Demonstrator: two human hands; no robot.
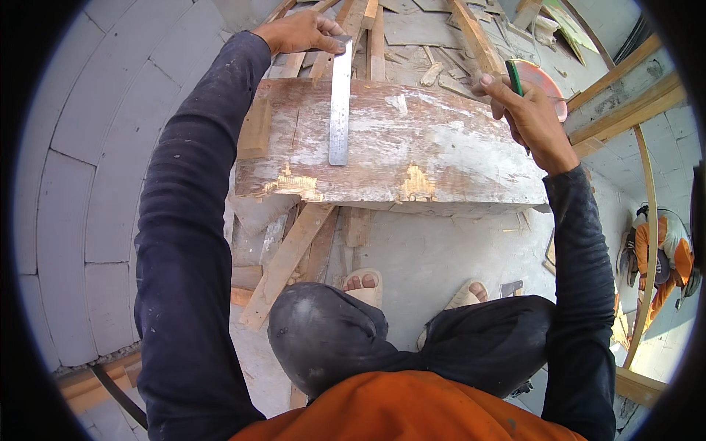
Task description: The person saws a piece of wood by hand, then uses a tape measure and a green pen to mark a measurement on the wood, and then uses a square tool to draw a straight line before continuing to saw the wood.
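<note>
Near twelve o'clock in the view, a metal square [339, 110] reaches across a worn, paint-smeared board [456, 140], its dark stock by the board's far edge and its pale blade pointing to six o'clock, ending short of the near edge. The left hand [303, 34], at half past eleven, grips the stock, thumb and fingers pinched on it. At two o'clock the right hand [535, 117], above the board's end, has its fingers curled around a slim green pen-like tool [514, 76], which stands steeply; whether this hand touches the board I cannot tell. Along the board's near edge, toward its own eight and five o'clock, are two splintered patches of bare yellow wood. A short wood block [254, 131] sits at the board's nine o'clock end, and a pinkish round basin [553, 86] is partly hidden behind the right hand. A loose plank [288, 266] slants at eight o'clock, a small dark-bladed tool [511, 288] is on the floor near four, and a co-worker in orange [665, 246] crouches at three. A pale block wall [66, 198] rises at nine.
</note>
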